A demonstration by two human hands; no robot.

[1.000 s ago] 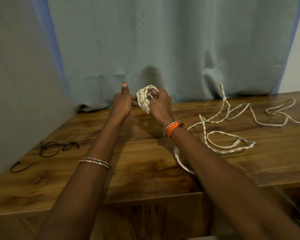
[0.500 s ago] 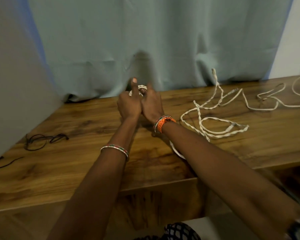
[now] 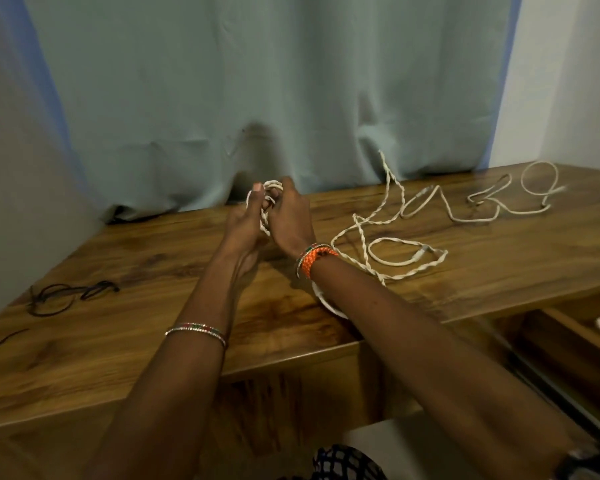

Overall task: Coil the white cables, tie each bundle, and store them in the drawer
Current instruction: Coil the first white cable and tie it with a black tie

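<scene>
Now both hands, left hand (image 3: 245, 223) and right hand (image 3: 290, 220), still grip one white coil (image 3: 267, 202) between them, lower than a second ago, one loose white cable (image 3: 388, 237) trailing right of them, two black ties (image 3: 70, 294) left.

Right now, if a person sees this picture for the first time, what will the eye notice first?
First, the left hand and right hand gripping a white cable coil near the curtain. Then the loose white cable sprawling to the right across the wooden table, and thin black ties at its left edge.
</scene>
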